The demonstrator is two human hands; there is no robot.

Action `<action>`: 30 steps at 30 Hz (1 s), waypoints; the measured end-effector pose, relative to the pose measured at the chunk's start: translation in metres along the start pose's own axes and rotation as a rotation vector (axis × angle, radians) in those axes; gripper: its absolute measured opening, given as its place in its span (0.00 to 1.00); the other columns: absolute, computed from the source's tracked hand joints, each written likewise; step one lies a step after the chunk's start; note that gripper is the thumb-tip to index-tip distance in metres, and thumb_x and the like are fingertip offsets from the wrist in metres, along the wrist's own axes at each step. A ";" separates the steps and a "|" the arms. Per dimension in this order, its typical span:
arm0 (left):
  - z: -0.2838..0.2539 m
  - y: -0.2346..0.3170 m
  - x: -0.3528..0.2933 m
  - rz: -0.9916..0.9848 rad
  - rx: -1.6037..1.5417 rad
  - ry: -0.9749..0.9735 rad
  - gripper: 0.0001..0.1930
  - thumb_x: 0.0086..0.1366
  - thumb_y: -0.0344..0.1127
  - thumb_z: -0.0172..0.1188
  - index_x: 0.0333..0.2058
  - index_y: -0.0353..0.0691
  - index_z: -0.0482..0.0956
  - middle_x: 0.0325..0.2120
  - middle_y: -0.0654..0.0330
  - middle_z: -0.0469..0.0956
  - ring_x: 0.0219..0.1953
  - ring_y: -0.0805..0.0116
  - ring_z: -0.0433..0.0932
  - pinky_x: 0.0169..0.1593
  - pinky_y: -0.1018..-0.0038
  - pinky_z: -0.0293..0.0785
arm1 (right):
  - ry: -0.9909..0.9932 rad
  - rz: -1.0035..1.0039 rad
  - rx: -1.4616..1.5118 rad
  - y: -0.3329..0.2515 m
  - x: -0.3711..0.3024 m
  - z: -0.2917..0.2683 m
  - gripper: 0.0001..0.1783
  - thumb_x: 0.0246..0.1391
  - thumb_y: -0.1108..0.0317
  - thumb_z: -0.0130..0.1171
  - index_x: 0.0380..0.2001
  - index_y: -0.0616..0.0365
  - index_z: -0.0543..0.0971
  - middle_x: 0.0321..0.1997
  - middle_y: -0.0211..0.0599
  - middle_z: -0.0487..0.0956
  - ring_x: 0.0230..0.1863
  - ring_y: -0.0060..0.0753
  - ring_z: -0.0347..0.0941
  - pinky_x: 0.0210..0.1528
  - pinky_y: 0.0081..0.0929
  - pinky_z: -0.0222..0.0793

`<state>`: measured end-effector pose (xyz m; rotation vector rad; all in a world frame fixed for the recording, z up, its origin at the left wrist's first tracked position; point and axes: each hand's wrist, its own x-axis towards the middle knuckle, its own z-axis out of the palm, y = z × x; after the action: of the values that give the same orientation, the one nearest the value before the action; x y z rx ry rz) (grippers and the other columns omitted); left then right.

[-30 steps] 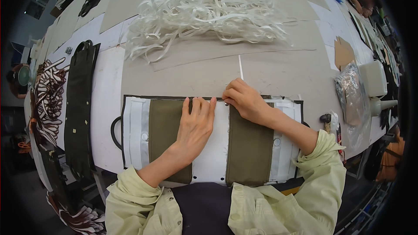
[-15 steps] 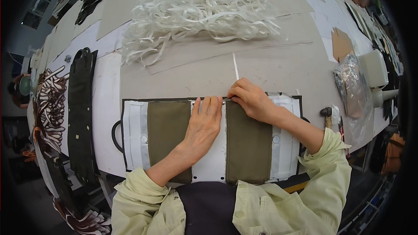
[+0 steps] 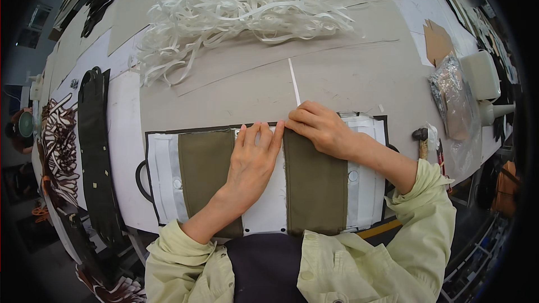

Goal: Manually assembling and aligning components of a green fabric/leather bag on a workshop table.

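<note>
On a broad grey-topped worktable (image 3: 359, 81), steadying a flat, open, black-edged piece of white and olive-green fabric (image 3: 269, 205) under a left hand (image 3: 251, 163), straight fingers slightly apart, with the fingers of a right hand (image 3: 325, 133) bunched at the same far edge, too hidden to tell whether clamped on anything. Best done, judging by that position, with even pressure and the edge kept straight. Worth keeping clear of the narrow white strip (image 3: 293, 81) just past the right fingers, the tangled heap of glossy white ribbon (image 3: 252, 14) beyond, and the dark-headed, wooden-handled hammer (image 3: 423, 148) at right.

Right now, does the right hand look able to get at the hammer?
Probably yes: the hammer lies just past the right sleeve, mostly uncovered, though the right hand would first have to leave the far edge of the green-and-white panel.
</note>
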<state>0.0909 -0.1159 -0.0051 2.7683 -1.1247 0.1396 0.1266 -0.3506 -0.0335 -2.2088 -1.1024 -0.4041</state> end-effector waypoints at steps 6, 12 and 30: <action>0.001 0.004 0.007 0.009 -0.036 0.010 0.36 0.53 0.17 0.57 0.65 0.30 0.71 0.55 0.45 0.71 0.58 0.47 0.72 0.64 0.51 0.71 | 0.006 0.220 0.145 -0.002 -0.015 -0.012 0.22 0.42 0.85 0.60 0.44 0.61 0.82 0.43 0.38 0.76 0.43 0.42 0.73 0.44 0.35 0.76; 0.002 0.005 0.007 0.039 -0.012 0.042 0.34 0.55 0.19 0.58 0.64 0.29 0.71 0.55 0.46 0.72 0.56 0.49 0.73 0.63 0.51 0.71 | 0.009 0.125 0.051 0.000 -0.018 -0.013 0.19 0.44 0.82 0.61 0.43 0.63 0.82 0.42 0.38 0.76 0.43 0.41 0.73 0.43 0.35 0.76; 0.004 0.019 0.023 0.082 -0.009 0.016 0.32 0.54 0.20 0.58 0.61 0.24 0.72 0.54 0.46 0.72 0.57 0.48 0.73 0.61 0.57 0.73 | 0.009 0.192 0.057 0.005 -0.035 -0.030 0.18 0.42 0.83 0.63 0.40 0.61 0.82 0.40 0.37 0.75 0.42 0.40 0.73 0.42 0.34 0.75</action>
<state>0.0940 -0.1463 -0.0041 2.7091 -1.2317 0.1653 0.1093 -0.3941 -0.0310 -2.2351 -0.8761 -0.2951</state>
